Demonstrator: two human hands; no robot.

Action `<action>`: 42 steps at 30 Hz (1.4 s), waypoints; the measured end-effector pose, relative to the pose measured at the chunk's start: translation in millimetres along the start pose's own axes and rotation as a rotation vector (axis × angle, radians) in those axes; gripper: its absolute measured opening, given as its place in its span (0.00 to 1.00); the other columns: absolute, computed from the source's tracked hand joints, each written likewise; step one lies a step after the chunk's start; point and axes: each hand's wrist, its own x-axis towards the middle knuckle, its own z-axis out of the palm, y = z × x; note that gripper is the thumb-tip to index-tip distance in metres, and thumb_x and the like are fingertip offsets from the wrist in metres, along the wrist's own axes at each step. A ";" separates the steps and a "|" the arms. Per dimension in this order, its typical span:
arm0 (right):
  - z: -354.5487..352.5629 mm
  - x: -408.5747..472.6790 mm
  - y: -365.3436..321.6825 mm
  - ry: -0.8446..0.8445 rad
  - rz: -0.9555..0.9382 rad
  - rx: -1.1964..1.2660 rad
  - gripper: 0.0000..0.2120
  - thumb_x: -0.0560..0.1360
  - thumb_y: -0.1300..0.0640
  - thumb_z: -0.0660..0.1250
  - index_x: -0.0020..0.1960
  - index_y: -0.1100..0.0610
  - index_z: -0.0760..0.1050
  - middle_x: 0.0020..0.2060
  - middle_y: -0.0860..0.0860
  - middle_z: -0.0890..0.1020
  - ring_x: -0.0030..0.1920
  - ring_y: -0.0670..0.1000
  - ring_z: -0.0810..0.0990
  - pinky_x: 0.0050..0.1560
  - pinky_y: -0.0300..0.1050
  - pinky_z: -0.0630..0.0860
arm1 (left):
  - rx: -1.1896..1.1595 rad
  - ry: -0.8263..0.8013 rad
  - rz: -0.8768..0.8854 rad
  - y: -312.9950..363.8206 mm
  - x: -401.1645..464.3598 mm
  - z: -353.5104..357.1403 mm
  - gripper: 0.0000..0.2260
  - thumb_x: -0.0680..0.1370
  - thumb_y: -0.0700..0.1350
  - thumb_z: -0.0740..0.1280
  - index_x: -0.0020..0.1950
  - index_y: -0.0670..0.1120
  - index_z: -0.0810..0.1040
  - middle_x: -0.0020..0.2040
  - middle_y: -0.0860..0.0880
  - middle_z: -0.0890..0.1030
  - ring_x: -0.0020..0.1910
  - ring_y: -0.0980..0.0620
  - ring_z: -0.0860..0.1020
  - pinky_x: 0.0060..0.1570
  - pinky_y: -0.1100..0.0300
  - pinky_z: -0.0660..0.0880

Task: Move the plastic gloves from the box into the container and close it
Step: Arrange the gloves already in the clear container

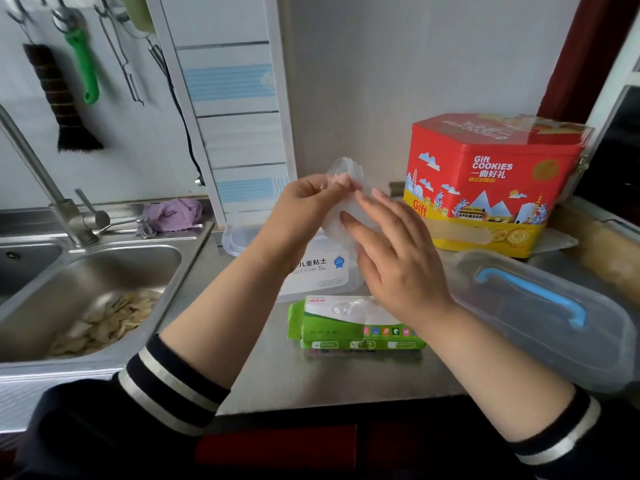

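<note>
A bunch of clear plastic gloves is held up above the counter. My left hand pinches its top between thumb and fingers. My right hand lies against the bunch with straight fingers. Below my hands stands the clear plastic container with a white label on it, partly hidden by my arms. The green and white glove box lies on its side in front of the container, its top torn open. A clear lid with a blue handle lies flat to the right.
A red and yellow cookie tin stands at the back right. A steel sink with food scraps and a tap is on the left, a purple cloth behind it. Utensils hang on the wall.
</note>
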 end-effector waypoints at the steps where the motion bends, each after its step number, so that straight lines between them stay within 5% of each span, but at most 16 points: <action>1: 0.5 0.5 2.0 0.007 0.017 -0.018 0.19 0.75 0.67 0.64 0.65 0.59 0.77 0.68 0.59 0.74 0.70 0.59 0.70 0.69 0.60 0.67 | 0.023 0.025 0.057 2.8 3.2 -1.5 0.09 0.81 0.44 0.65 0.43 0.45 0.82 0.36 0.48 0.81 0.34 0.54 0.77 0.33 0.63 0.73; 7: 4.1 6.1 4.8 -0.001 0.138 -0.070 0.24 0.73 0.66 0.66 0.69 0.57 0.73 0.70 0.59 0.70 0.72 0.60 0.65 0.71 0.64 0.62 | 0.105 0.347 0.249 3.5 28.7 -23.7 0.07 0.81 0.42 0.65 0.44 0.48 0.80 0.36 0.49 0.82 0.29 0.58 0.76 0.30 0.64 0.73; 10: 7.1 7.7 -0.8 -0.107 0.225 -0.096 0.28 0.72 0.63 0.66 0.72 0.55 0.68 0.73 0.58 0.67 0.74 0.60 0.62 0.73 0.62 0.58 | 0.379 0.441 0.090 -9.4 47.4 -44.4 0.06 0.82 0.43 0.61 0.47 0.48 0.75 0.39 0.50 0.83 0.20 0.56 0.73 0.22 0.65 0.68; 14: 15.2 6.6 -0.9 -0.185 0.277 -0.081 0.24 0.76 0.53 0.64 0.71 0.54 0.68 0.70 0.57 0.70 0.72 0.60 0.65 0.70 0.63 0.61 | 0.649 0.455 -0.124 -30.0 65.8 -72.1 0.08 0.80 0.42 0.62 0.42 0.48 0.75 0.38 0.52 0.82 0.31 0.53 0.76 0.38 0.58 0.74; 16: 18.7 3.9 -0.5 -0.238 0.293 -0.066 0.24 0.77 0.48 0.60 0.70 0.55 0.69 0.69 0.57 0.72 0.71 0.60 0.67 0.68 0.63 0.64 | 0.622 0.462 -0.155 -36.2 69.3 -79.9 0.08 0.79 0.40 0.62 0.41 0.47 0.76 0.44 0.48 0.83 0.28 0.55 0.77 0.37 0.59 0.77; 19: 20.5 -0.6 2.8 -0.305 0.302 0.024 0.23 0.77 0.46 0.58 0.68 0.56 0.71 0.66 0.56 0.74 0.66 0.59 0.70 0.65 0.61 0.69 | 0.713 0.461 -0.213 -39.9 69.0 -85.6 0.09 0.79 0.35 0.57 0.55 0.43 0.73 0.49 0.47 0.82 0.30 0.51 0.80 0.32 0.59 0.76; 21: 18.7 -3.1 7.2 -0.315 0.352 0.125 0.22 0.77 0.47 0.59 0.66 0.57 0.73 0.65 0.56 0.75 0.64 0.59 0.73 0.63 0.58 0.71 | 0.994 0.437 -0.213 -44.1 67.5 -89.3 0.18 0.76 0.33 0.55 0.64 0.45 0.66 0.48 0.45 0.81 0.39 0.43 0.79 0.39 0.53 0.75; 24: 12.6 -7.2 14.1 -0.310 0.443 0.224 0.22 0.77 0.48 0.59 0.65 0.58 0.74 0.63 0.55 0.75 0.64 0.57 0.74 0.64 0.56 0.72 | 1.321 0.342 -0.170 -50.7 63.9 -89.1 0.18 0.76 0.31 0.55 0.64 0.45 0.62 0.44 0.42 0.76 0.40 0.41 0.73 0.37 0.51 0.67; 30: 3.8 -19.6 19.9 -0.355 0.506 0.254 0.17 0.76 0.58 0.68 0.64 0.59 0.74 0.62 0.55 0.75 0.63 0.57 0.74 0.64 0.53 0.71 | 1.711 0.011 -0.321 -54.8 66.9 -86.6 0.14 0.75 0.32 0.58 0.56 0.43 0.77 0.52 0.43 0.78 0.47 0.41 0.76 0.43 0.54 0.70; 36: -1.8 -27.4 22.8 -0.695 0.499 0.274 0.15 0.78 0.50 0.65 0.63 0.53 0.75 0.63 0.48 0.74 0.64 0.51 0.71 0.65 0.46 0.67 | 1.840 -0.292 -0.468 -48.9 67.2 -83.6 0.07 0.77 0.43 0.69 0.49 0.40 0.75 0.43 0.47 0.73 0.44 0.44 0.74 0.44 0.56 0.70; 42: -0.7 -35.1 15.4 -0.913 0.547 0.463 0.16 0.74 0.40 0.67 0.57 0.47 0.77 0.57 0.41 0.74 0.58 0.45 0.74 0.60 0.46 0.71 | 1.809 -0.306 -0.387 -51.0 69.2 -86.8 0.15 0.78 0.49 0.68 0.63 0.48 0.76 0.64 0.45 0.70 0.66 0.42 0.65 0.61 0.49 0.69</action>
